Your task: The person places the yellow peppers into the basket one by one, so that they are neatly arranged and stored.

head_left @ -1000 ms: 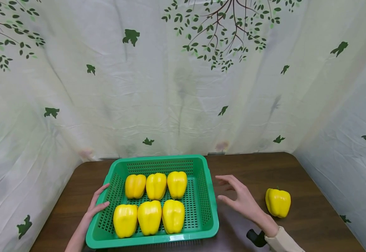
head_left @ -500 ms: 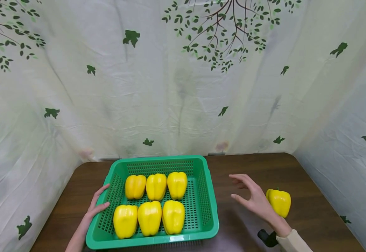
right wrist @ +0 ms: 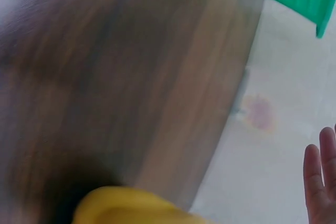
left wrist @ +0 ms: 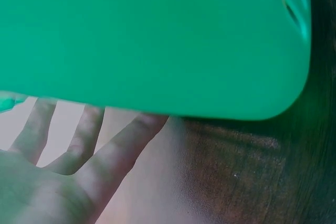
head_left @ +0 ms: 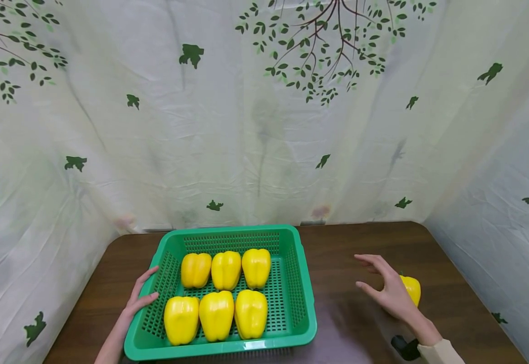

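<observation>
A green perforated plastic basket (head_left: 315, 303) stands on the table with two rows of yellow bell peppers (head_left: 216, 314) in it. At its left rim, my left hand (head_left: 134, 298) holds the basket, thumb tip over the edge. In the left wrist view, the fingers (left wrist: 79, 148) of that hand pass under the smooth green edge and their tips are hidden. My right hand (head_left: 389, 288) is held over the table right of the basket, fingers spread in a loose curve with nothing in them. Behind it is a loose yellow bell pepper (head_left: 412, 289), partly covered by the hand.
The dark brown wooden table (head_left: 337, 242) ends at a pale curtain (head_left: 264, 151) with leaf prints, which closes off the back and both sides. A black wrist device (head_left: 404, 348) sits below my right wrist, beside a cream sleeve (head_left: 442, 352).
My right hand has moved right, away from the basket, and now overlaps the loose bell pepper in the head view. The left hand and the basket have stayed in place.
</observation>
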`<state>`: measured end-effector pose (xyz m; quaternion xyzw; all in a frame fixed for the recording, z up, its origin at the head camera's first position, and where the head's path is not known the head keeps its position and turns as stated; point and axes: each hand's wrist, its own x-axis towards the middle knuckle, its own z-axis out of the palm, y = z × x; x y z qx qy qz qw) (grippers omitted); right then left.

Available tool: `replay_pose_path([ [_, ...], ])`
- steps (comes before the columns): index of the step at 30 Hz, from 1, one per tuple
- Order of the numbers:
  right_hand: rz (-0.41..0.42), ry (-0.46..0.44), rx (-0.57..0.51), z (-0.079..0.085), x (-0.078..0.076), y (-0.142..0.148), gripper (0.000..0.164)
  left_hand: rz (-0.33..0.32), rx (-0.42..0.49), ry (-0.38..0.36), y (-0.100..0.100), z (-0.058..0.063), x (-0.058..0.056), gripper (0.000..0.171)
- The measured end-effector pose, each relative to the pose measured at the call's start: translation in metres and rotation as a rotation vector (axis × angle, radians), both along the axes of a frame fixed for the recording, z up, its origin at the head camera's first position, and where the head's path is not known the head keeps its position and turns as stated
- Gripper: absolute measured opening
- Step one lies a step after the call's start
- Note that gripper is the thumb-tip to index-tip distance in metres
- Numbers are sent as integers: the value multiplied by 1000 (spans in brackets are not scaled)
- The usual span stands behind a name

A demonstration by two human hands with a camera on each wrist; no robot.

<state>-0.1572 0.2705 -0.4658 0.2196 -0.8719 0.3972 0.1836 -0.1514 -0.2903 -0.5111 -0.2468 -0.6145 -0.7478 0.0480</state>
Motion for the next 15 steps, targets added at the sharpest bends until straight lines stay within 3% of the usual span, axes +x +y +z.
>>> replay_pose_path([
  [5,-55,-52,27,-7,4,13,56,-18,6,34,0,0,-2,71],
  [15,-148,-47,66,-12,8,34,53,-37,1,48,-2,-2,-4,71],
])
